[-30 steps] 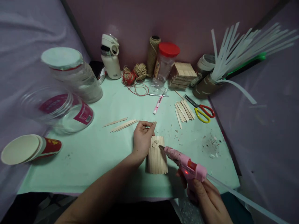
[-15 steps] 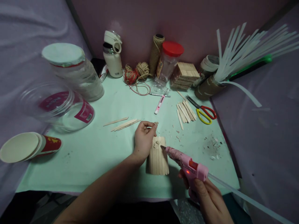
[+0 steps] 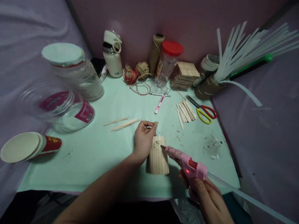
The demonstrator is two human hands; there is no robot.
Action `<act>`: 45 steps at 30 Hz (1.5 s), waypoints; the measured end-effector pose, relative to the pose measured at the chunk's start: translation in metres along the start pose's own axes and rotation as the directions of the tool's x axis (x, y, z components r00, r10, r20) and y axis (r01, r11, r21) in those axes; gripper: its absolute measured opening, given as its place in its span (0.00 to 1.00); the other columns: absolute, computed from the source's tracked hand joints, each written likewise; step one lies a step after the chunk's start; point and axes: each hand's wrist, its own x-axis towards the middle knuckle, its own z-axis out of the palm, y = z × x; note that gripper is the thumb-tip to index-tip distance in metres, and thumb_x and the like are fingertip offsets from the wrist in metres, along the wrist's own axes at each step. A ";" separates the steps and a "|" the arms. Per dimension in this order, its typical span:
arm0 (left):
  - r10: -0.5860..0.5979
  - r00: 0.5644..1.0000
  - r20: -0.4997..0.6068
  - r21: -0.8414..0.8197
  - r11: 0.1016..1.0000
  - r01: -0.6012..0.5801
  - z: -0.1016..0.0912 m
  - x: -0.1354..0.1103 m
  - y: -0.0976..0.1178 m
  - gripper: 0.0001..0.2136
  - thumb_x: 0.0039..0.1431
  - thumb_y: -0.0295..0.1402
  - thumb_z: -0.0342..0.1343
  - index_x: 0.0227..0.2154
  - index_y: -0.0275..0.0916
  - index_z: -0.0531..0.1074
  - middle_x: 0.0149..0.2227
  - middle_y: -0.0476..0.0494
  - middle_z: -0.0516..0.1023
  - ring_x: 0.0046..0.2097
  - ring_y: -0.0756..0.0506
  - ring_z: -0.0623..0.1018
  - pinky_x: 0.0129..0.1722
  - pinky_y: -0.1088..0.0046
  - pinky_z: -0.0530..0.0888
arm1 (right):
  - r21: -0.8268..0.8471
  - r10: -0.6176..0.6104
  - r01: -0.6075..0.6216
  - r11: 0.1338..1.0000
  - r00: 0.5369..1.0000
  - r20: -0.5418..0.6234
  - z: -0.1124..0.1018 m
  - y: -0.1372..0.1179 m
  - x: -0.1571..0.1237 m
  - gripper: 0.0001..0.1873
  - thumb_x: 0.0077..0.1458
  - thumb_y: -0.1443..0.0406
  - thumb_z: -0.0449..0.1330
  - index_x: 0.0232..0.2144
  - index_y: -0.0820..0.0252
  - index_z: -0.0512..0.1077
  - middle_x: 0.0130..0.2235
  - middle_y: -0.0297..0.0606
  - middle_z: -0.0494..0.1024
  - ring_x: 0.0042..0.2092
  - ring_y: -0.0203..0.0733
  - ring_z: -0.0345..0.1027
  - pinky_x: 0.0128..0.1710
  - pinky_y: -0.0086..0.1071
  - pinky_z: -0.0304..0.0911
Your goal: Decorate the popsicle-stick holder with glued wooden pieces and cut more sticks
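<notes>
My right hand (image 3: 205, 196) grips a pink hot glue gun (image 3: 187, 163) with its red light lit and a long glue stick (image 3: 233, 188) trailing from the back. Its dark nozzle points left, over or on a small panel of craft sticks (image 3: 159, 161); whether it touches I cannot tell. Small heart-shaped wooden pieces (image 3: 157, 143) lie near the panel's upper end. My left hand (image 3: 144, 137) is at the panel's top left, thumb and forefinger pinching a small pale wooden piece (image 3: 156, 123). Part of the panel's left edge is hidden behind this hand.
Loose craft sticks (image 3: 125, 124) lie left of my left hand. Farther right are a pile of sticks (image 3: 186, 112) and scissors (image 3: 205, 114). A pink cutter (image 3: 159, 104) lies beyond the panel. Paper cups (image 3: 21, 147) and plastic jars (image 3: 79, 115) stand left; glue sticks (image 3: 233, 59) fill a tube.
Almost nothing differs. Both hands, the glue gun and the pinched piece hold nearly the same places as half a second ago.
</notes>
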 end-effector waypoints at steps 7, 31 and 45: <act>0.006 1.000 -0.005 -0.021 1.000 -0.006 0.001 0.000 -0.001 0.13 0.49 0.39 0.64 0.27 0.40 0.66 0.25 0.54 0.70 0.22 0.55 0.68 0.23 0.79 0.65 | 0.033 -0.047 0.046 0.998 0.998 0.043 0.000 -0.003 0.001 0.28 0.60 0.48 0.49 0.40 0.60 0.80 0.43 0.45 0.82 0.48 0.48 0.75 0.50 0.31 0.67; 0.003 1.000 0.009 0.000 1.000 -0.003 -0.001 -0.001 0.000 0.13 0.50 0.40 0.64 0.27 0.40 0.66 0.23 0.54 0.69 0.21 0.55 0.67 0.23 0.78 0.64 | 0.009 -0.060 0.060 0.998 0.998 -0.005 0.001 -0.009 0.000 0.28 0.59 0.47 0.50 0.35 0.60 0.81 0.36 0.44 0.83 0.35 0.44 0.77 0.37 0.27 0.72; -0.004 1.000 0.011 -0.012 1.000 0.005 0.000 -0.001 -0.001 0.13 0.50 0.40 0.64 0.28 0.40 0.66 0.23 0.55 0.69 0.21 0.55 0.67 0.23 0.78 0.64 | 0.027 -0.064 0.064 0.998 0.998 -0.005 0.002 -0.010 0.001 0.27 0.59 0.48 0.50 0.37 0.60 0.80 0.36 0.44 0.83 0.36 0.45 0.77 0.38 0.28 0.72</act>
